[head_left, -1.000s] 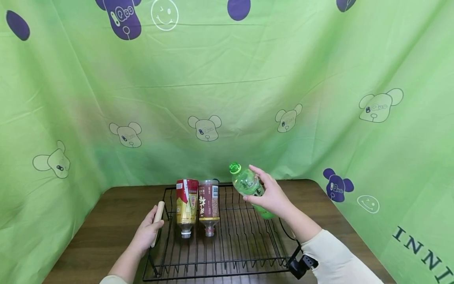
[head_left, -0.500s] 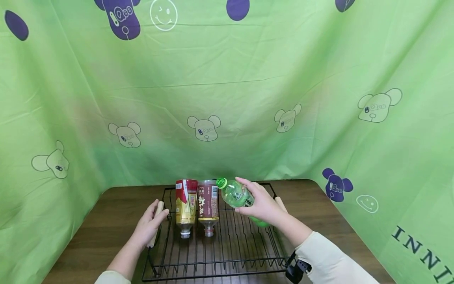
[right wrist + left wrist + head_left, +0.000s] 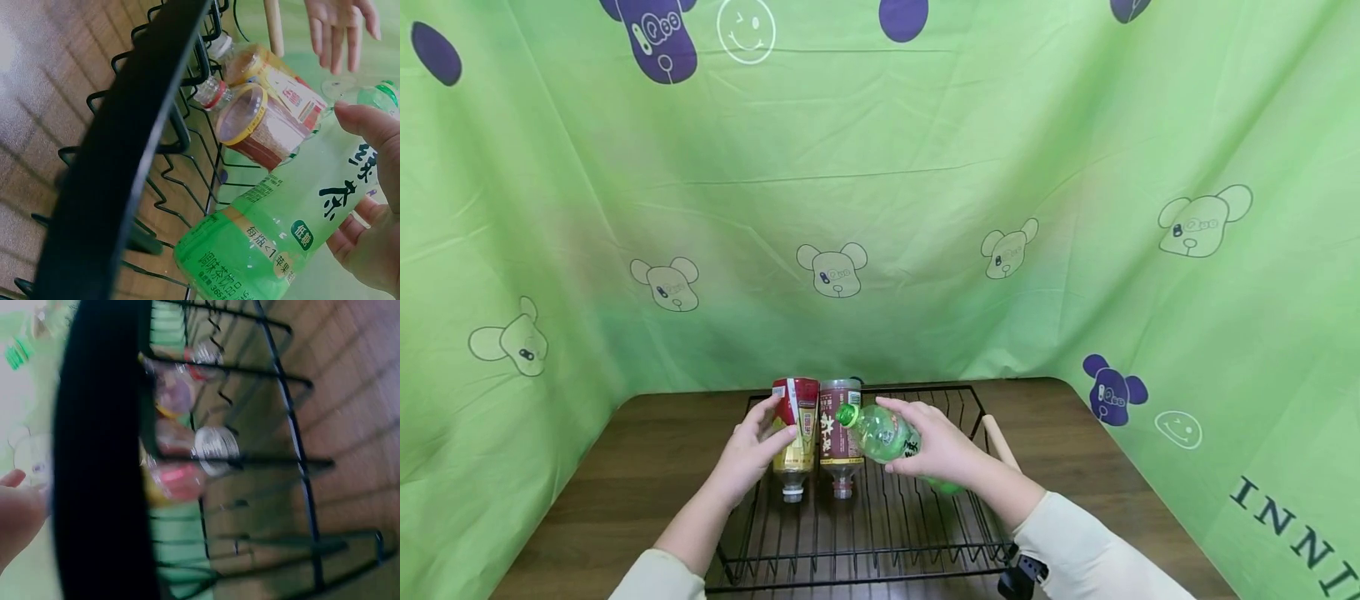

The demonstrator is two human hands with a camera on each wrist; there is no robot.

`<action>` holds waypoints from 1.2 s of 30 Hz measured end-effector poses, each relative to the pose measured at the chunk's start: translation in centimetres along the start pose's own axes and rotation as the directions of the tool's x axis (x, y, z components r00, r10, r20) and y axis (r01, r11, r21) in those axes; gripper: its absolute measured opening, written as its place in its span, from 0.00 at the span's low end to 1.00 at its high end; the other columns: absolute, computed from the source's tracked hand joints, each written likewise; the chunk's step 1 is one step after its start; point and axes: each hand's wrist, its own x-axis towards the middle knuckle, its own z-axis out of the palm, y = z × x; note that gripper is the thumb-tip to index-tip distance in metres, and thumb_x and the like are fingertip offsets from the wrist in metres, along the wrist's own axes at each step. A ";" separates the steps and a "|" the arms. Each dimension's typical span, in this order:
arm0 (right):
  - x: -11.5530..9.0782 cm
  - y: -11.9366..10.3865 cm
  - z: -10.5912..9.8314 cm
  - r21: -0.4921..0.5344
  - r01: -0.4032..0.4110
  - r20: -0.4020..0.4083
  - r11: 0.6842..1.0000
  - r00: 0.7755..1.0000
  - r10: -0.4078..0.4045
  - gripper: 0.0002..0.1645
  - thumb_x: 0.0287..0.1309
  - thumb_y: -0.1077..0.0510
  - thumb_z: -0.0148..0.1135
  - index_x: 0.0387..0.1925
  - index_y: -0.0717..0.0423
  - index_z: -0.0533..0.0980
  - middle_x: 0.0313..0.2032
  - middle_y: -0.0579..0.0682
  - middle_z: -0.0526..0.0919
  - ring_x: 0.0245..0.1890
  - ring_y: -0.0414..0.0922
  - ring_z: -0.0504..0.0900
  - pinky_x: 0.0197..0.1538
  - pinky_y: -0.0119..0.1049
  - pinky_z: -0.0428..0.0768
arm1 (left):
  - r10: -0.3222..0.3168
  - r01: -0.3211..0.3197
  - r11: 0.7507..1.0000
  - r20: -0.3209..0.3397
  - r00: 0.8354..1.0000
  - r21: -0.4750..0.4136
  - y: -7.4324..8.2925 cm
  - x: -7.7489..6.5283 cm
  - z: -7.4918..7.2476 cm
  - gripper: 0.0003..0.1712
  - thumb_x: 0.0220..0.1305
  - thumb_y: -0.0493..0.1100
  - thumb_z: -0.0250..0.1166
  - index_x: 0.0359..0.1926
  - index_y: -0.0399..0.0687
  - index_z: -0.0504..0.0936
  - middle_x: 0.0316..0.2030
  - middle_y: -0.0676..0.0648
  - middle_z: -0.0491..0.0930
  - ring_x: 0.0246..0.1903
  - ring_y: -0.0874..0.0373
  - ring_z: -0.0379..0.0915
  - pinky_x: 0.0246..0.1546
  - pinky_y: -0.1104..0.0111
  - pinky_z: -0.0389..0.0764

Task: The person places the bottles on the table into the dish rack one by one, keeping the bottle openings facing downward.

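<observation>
My right hand (image 3: 936,446) grips a green plastic drink bottle (image 3: 882,433) around its middle. The bottle is tilted, its green cap pointing left above the black wire rack (image 3: 880,554). In the right wrist view the green bottle (image 3: 275,231) shows its label, with thumb and fingers on opposite sides. My left hand (image 3: 751,450) is over the left side of the rack, beside a red and yellow bottle (image 3: 801,446); whether it touches that bottle I cannot tell. Its fingers look straight in the right wrist view. A maroon-labelled bottle (image 3: 841,454) lies alongside, both caps toward me.
A wooden handle (image 3: 1000,442) stands at the rack's right side; another handle (image 3: 274,28) shows near my left hand in the right wrist view. The rack stands on a brown wooden table (image 3: 587,521). A green printed cloth (image 3: 880,208) hangs behind and at both sides.
My right hand has brought the green bottle left and down, tilting it more. The left hand has let go of the left wooden handle and moved right, up to the red and yellow bottle.
</observation>
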 end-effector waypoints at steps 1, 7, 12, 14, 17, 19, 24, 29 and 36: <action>0.0 0.0 0.1 -0.002 0.006 0.012 1.000 1.000 -0.006 0.56 0.39 0.52 0.80 0.71 0.37 0.63 0.58 0.53 0.76 0.60 0.58 0.71 0.56 0.63 0.75 | 0.012 -0.012 1.000 0.016 1.000 -0.017 0.2 0.1 0.3 0.41 0.69 0.44 0.60 0.75 0.38 0.51 0.75 0.32 0.49 0.74 0.35 0.45 0.71 0.46 0.55; 0.1 0.1 0.3 -0.019 0.032 0.111 0.999 0.993 -0.030 0.56 0.39 0.52 0.80 0.71 0.34 0.63 0.58 0.52 0.76 0.58 0.54 0.72 0.55 0.59 0.77 | 0.046 -0.043 0.999 0.130 0.990 -0.025 1.1 0.3 2.4 0.43 0.65 0.45 0.65 0.74 0.38 0.55 0.73 0.31 0.56 0.71 0.35 0.54 0.69 0.48 0.61; 0.1 -0.3 0.3 -0.055 0.068 0.188 0.996 0.981 -0.056 0.56 0.38 0.51 0.79 0.71 0.36 0.63 0.56 0.51 0.77 0.55 0.52 0.73 0.52 0.56 0.78 | 0.060 -0.061 0.998 0.239 0.969 -0.004 1.2 0.4 3.7 0.44 0.61 0.47 0.68 0.72 0.36 0.58 0.68 0.30 0.63 0.67 0.34 0.63 0.65 0.48 0.69; 0.0 -0.4 0.4 -0.071 0.080 0.211 0.994 0.975 -0.063 0.56 0.38 0.50 0.79 0.71 0.36 0.63 0.55 0.50 0.77 0.54 0.50 0.73 0.50 0.54 0.78 | 0.064 -0.074 0.997 0.260 0.963 0.030 1.2 0.5 4.0 0.45 0.60 0.48 0.69 0.71 0.36 0.60 0.67 0.31 0.66 0.65 0.35 0.66 0.63 0.47 0.71; -0.1 -0.7 0.5 -0.083 0.089 0.241 0.993 0.968 -0.067 0.56 0.38 0.50 0.79 0.71 0.34 0.63 0.55 0.49 0.77 0.54 0.49 0.72 0.50 0.54 0.78 | 0.056 -0.084 0.992 0.275 0.960 0.093 1.0 0.6 4.4 0.45 0.58 0.51 0.70 0.70 0.36 0.63 0.65 0.33 0.69 0.63 0.38 0.68 0.62 0.46 0.72; -0.1 -0.8 0.6 -0.092 0.099 0.258 0.991 0.963 -0.072 0.56 0.38 0.51 0.79 0.71 0.33 0.63 0.56 0.50 0.77 0.55 0.49 0.72 0.51 0.54 0.78 | 0.044 -0.086 0.987 0.284 0.958 0.137 0.8 0.6 4.6 0.45 0.57 0.53 0.70 0.69 0.37 0.65 0.63 0.35 0.72 0.60 0.40 0.70 0.60 0.46 0.73; -0.2 -1.0 1.0 -0.104 0.122 0.288 0.987 0.954 -0.087 0.55 0.38 0.52 0.79 0.70 0.29 0.64 0.57 0.48 0.76 0.55 0.48 0.71 0.53 0.52 0.77 | 0.015 -0.079 0.976 0.303 0.953 0.201 0.7 0.6 5.0 0.41 0.56 0.55 0.70 0.64 0.36 0.71 0.56 0.38 0.78 0.52 0.48 0.75 0.55 0.52 0.77; -0.2 -1.5 0.9 -0.118 0.139 0.314 0.983 0.945 -0.096 0.56 0.37 0.52 0.80 0.69 0.26 0.64 0.52 0.45 0.77 0.53 0.45 0.71 0.50 0.45 0.77 | -0.004 -0.077 0.969 0.329 0.944 0.234 0.6 0.7 5.2 0.38 0.54 0.55 0.71 0.60 0.37 0.75 0.49 0.42 0.82 0.46 0.54 0.77 0.49 0.58 0.80; -0.5 -2.1 1.0 -0.168 0.163 0.354 0.972 0.931 -0.095 0.54 0.37 0.51 0.80 0.68 0.26 0.65 0.54 0.44 0.77 0.54 0.45 0.72 0.53 0.46 0.76 | -0.025 -0.074 0.968 0.387 0.922 0.239 0.3 0.6 5.4 0.34 0.54 0.54 0.72 0.55 0.37 0.79 0.42 0.47 0.84 0.40 0.59 0.78 0.46 0.63 0.81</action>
